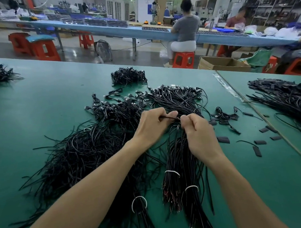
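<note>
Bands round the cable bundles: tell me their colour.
The bands are white; head view shows it best.

One wide head-worn camera looks forward and down, close above the left hand (152, 127) and right hand (200, 136); beyond the hands it faces across the green table (53, 104) toward a blue bench (101, 32)
</note>
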`<control>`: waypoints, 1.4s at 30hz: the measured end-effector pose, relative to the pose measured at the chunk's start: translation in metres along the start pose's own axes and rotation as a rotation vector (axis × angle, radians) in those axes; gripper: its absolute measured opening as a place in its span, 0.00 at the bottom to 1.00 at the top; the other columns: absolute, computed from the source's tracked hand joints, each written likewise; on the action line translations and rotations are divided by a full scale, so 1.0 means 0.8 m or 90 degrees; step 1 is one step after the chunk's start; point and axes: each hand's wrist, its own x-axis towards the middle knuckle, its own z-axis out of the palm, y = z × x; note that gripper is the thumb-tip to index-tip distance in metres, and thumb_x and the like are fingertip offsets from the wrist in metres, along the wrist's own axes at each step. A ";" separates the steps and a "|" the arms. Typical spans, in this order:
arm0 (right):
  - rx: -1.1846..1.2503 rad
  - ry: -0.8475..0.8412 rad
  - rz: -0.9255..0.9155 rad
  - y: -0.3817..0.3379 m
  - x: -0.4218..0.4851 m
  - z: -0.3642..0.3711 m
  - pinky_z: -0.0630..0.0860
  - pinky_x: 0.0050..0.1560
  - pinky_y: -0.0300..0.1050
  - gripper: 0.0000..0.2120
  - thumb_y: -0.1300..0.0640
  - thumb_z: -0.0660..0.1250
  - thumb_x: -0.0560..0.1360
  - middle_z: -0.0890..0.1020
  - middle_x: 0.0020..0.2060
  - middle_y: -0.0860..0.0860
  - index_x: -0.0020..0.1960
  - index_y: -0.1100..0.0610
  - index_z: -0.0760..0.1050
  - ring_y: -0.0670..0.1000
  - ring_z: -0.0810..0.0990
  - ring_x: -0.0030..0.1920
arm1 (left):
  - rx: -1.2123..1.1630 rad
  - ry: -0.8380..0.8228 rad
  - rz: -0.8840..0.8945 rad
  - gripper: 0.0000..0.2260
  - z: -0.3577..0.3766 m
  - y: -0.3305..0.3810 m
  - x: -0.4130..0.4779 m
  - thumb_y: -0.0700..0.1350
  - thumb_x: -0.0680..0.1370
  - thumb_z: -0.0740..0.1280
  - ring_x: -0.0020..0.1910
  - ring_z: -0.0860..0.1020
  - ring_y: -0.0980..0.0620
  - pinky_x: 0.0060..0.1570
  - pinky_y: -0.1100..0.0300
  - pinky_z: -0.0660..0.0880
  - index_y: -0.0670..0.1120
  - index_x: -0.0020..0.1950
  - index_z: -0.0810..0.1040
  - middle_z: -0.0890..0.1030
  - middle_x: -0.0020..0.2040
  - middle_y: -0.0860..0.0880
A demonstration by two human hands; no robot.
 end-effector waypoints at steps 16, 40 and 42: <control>0.053 0.280 -0.195 -0.007 -0.016 -0.007 0.59 0.25 0.38 0.13 0.55 0.59 0.83 0.67 0.26 0.42 0.42 0.57 0.73 0.44 0.63 0.24 | 0.107 -0.131 0.024 0.17 -0.049 -0.046 -0.036 0.53 0.80 0.64 0.39 0.77 0.59 0.41 0.61 0.74 0.43 0.38 0.79 0.80 0.42 0.49; -0.517 -0.167 0.204 0.069 -0.024 -0.027 0.64 0.61 0.53 0.13 0.46 0.55 0.83 0.80 0.47 0.44 0.51 0.45 0.78 0.50 0.77 0.53 | 0.315 -0.135 0.178 0.18 -0.039 -0.003 -0.061 0.55 0.81 0.62 0.27 0.72 0.60 0.28 0.60 0.72 0.49 0.34 0.73 0.72 0.31 0.59; -0.433 -0.173 0.101 0.047 -0.027 -0.011 0.64 0.63 0.54 0.16 0.44 0.51 0.84 0.77 0.47 0.41 0.53 0.43 0.77 0.49 0.76 0.54 | 0.404 -0.190 0.149 0.18 -0.030 -0.007 -0.067 0.57 0.82 0.58 0.32 0.75 0.53 0.33 0.54 0.75 0.50 0.35 0.69 0.73 0.33 0.56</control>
